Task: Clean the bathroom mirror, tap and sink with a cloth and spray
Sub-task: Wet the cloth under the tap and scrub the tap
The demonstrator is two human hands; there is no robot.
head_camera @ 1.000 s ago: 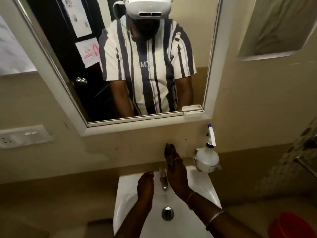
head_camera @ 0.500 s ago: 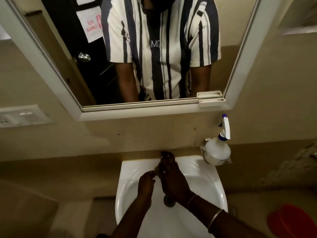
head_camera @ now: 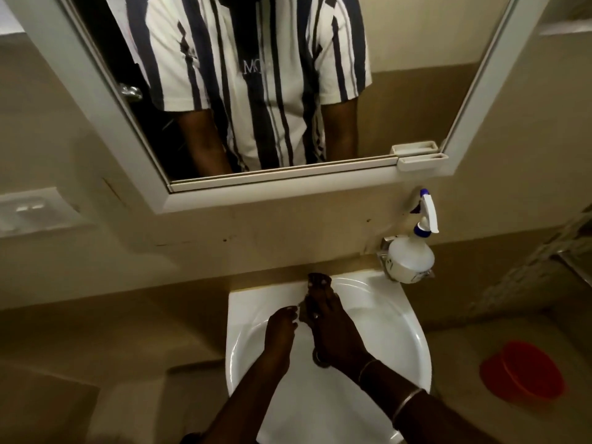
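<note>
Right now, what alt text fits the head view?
Two bare hands meet over a white sink: the right hand covers the tap, the left hand hangs beside it. A spray bottle stands at the sink's back right corner, under a wall mirror.

The striped shirt in the mirror bears pale letters, seemingly "MO".

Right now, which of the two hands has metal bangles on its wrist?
The right hand: two thin bangles circle its wrist over the sink. The left hand has a bare wrist.
</note>
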